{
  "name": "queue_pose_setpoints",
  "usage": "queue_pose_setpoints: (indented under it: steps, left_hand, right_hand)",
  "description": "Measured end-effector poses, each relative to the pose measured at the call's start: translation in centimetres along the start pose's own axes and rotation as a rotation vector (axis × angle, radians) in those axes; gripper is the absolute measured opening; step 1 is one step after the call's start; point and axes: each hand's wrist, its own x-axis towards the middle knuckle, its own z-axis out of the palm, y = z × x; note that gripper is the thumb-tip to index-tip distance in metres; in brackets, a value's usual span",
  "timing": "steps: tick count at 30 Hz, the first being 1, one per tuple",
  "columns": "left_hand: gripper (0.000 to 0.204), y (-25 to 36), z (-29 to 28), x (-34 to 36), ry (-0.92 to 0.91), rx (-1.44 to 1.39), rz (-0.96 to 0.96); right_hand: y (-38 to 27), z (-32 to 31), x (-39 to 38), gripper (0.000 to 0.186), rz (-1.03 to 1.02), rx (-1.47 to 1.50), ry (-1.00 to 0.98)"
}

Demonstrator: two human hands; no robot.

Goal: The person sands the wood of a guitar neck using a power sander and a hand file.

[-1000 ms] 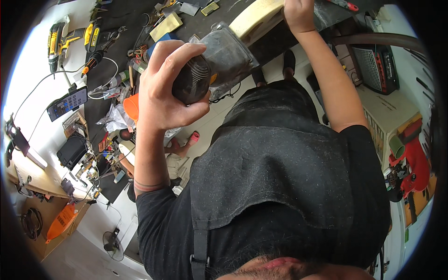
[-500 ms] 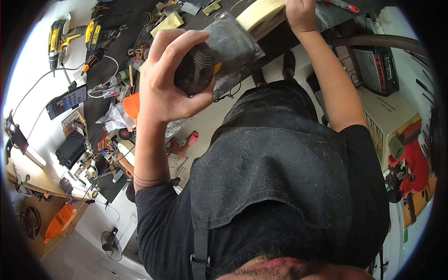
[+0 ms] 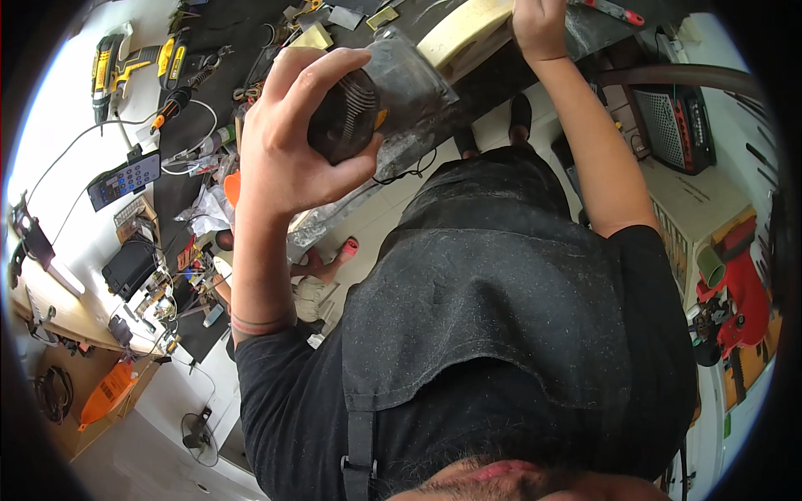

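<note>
My left hand [image 3: 288,142] wraps round the dark, rounded body of a sander [image 3: 355,108], thumb below and fingers over the top. The sander's flat, dusty grey base [image 3: 409,71] lies against or very close to a pale yellow, curved piece of wood [image 3: 464,33]; I cannot tell whether they touch. At the top edge, my right hand [image 3: 540,29] is closed on the other end of that wood, its fingertips partly cut off by the picture's edge. The wood rests at or over the edge of a dark, dust-covered workbench [image 3: 476,83].
Yellow blocks [image 3: 314,37], tools and cables clutter the bench to the left. A phone [image 3: 125,179] stands in a holder near the yellow-black drill [image 3: 104,75]. A speaker [image 3: 668,125] sits at the right. Another person's leg and pink sandal [image 3: 348,249] show beyond my left arm.
My left hand has shifted slightly left with the sander, uncovering a bit more of the wood. My right hand stays in place on the wood.
</note>
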Motion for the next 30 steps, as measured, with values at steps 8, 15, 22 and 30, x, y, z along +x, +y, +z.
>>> queue_pose_setpoints:
  steps: [8, 15, 22, 30]
  left_hand:
    - [0.071, -0.7, 0.4, -0.6, 0.025, -0.045, -0.021]
    - [0.072, -0.7, 0.7, 0.9, 0.077, -0.045, 0.036]
    - [0.07, -0.6, 0.1, 0.5, 0.017, -0.064, -0.026]
    - [0.071, -0.3, -0.2, 1.1, 0.002, -0.047, -0.031]
  right_hand:
    - [-0.9, -1.1, 0.7, 0.034, 0.194, 0.172, -0.1]
    - [-1.2, -1.2, 1.1, 0.03, 0.335, 0.314, -0.15]
    - [0.1, -1.0, 0.2, 0.024, -0.041, -0.026, -0.086]
    - [-1.1, -1.2, 0.7, 0.03, 0.346, 0.294, -0.148]
